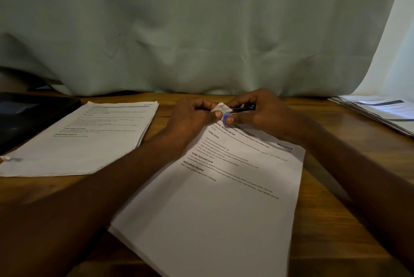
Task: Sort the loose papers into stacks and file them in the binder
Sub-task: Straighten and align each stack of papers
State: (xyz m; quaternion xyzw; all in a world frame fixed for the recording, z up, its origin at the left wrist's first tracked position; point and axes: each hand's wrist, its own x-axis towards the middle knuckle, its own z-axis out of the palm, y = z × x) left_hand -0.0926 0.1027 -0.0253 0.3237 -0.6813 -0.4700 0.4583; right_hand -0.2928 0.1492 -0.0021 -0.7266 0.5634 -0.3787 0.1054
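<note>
Where curtain [201, 30] hangs behind, wooden table [324, 220] bears paper stacks [85, 137].

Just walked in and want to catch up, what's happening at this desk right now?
A person is working on a stack of papers lying at the middle of the wooden table. The left hand pinches the stack's lifted top corner, while the right hand grips a small black and blue tool against it, possibly a stapler or staple remover. A second stack lies to the left, and more papers at far right.
</note>
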